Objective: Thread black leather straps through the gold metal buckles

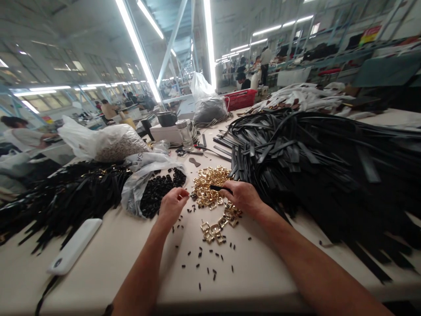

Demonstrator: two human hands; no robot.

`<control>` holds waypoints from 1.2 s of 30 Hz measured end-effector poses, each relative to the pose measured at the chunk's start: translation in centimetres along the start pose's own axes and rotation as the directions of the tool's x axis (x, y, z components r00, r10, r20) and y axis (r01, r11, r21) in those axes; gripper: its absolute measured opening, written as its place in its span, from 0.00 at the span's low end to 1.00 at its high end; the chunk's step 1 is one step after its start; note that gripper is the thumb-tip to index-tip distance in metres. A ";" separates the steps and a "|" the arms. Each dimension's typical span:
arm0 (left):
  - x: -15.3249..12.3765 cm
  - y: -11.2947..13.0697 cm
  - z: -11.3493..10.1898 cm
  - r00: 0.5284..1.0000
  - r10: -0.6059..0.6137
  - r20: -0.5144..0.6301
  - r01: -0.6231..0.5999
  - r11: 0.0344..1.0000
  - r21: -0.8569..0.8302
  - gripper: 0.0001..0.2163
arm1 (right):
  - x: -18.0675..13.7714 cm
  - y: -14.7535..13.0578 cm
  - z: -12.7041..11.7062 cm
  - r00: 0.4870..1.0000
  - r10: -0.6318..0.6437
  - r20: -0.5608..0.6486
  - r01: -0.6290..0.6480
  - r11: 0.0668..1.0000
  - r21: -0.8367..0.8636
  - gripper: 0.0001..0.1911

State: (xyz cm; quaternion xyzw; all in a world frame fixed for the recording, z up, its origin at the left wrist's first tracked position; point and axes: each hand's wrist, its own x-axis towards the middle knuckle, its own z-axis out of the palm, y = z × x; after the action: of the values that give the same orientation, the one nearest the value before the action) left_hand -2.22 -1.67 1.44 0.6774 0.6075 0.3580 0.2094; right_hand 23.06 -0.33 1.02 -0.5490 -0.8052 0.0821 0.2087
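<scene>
My right hand is closed on a black strap, whose flat end sticks out to the left over a pile of gold buckles. Just left of that pile, my left hand is closed, its thumb and fingertips pinched together; what lies between them, if anything, is too small to make out. Beside it an open plastic bag spills small black loops. A few more gold buckles lie nearer me, with several tiny black pieces scattered about the white table.
A heap of black straps covers the right side, and finished-looking straps lie at left. A white handheld device with a cord sits front left. Behind stand a glass jar, filled bags and a red basket.
</scene>
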 end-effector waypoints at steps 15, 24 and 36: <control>-5.1 2.7 2.8 0.835 0.148 0.530 -0.361 0.873 0.327 0.06 | -0.3 -0.2 -0.1 0.998 -0.042 -0.040 0.043 0.999 0.013 0.10; -6.3 2.6 2.4 0.762 0.190 0.619 -0.461 0.830 0.314 0.08 | -0.4 -0.3 -0.3 0.999 -0.020 -0.031 0.020 1.000 -0.001 0.10; -5.4 2.6 3.9 0.800 0.216 0.559 -0.526 0.702 0.481 0.10 | -0.3 -0.4 0.0 0.998 -0.049 -0.044 0.050 0.998 0.023 0.11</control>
State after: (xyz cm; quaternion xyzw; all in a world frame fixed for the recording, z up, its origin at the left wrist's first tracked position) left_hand 2.34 -6.77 -0.50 0.8834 0.4672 0.0039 0.0362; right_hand 22.83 -0.74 1.05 -0.5280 -0.8128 0.0747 0.2345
